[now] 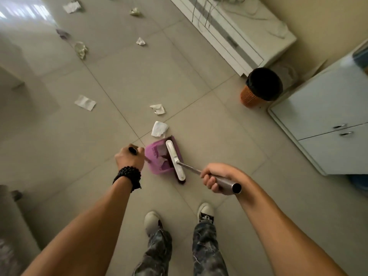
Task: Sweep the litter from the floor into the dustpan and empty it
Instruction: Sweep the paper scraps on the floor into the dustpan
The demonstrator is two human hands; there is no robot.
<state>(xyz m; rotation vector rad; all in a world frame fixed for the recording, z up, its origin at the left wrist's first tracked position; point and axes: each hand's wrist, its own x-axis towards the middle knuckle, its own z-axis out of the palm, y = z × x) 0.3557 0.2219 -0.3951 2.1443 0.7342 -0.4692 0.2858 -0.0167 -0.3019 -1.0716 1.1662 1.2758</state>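
A purple dustpan (154, 166) rests on the tiled floor in front of my feet, with a few white paper scraps inside. My left hand (129, 158) is shut on its black handle end. My right hand (214, 179) grips the metal handle of the broom, whose white head (175, 160) lies across the dustpan's right side. A crumpled white paper (159, 128) lies just beyond the dustpan's far edge. Further pieces of litter sit beyond: one (157, 109) close by, a flat one (85, 102) to the left, several more (140, 41) farther away.
An orange bin with a black liner (260, 87) stands at the right, between a white low cabinet (235, 32) and a pale blue cupboard (326, 124). Grey furniture edges the left side. My two shoes (152, 221) are below the dustpan.
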